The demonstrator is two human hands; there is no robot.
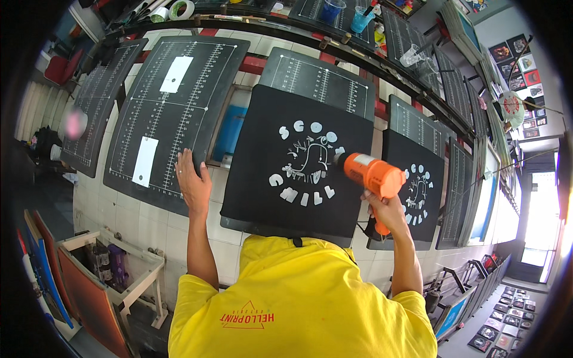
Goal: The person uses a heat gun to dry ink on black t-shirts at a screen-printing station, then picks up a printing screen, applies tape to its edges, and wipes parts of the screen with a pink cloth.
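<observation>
My right hand [389, 210] is wrapped round the handle of an orange heat gun [373, 172]. The gun's dark nozzle points left, over the right side of a black cloth [250, 191] spread on a board in front of me. On that cloth a white print [309, 160] shows an oval centre ringed by letter-like shapes. My left hand [194, 186] lies flat, fingers stretched, at the right edge of a dark ruled board [134, 119]. Two white rectangular pieces [144, 161] lie on that board. To the right, a second black cloth [434, 173] carries a similar white print.
More ruled boards [88, 113] stand in a row on both sides. Behind them a dark rail holds tape rolls [181, 10], a blue cup [361, 21] and clear plastic cups [412, 55]. A wooden frame [154, 268] and leaning panels [83, 280] stand at lower left.
</observation>
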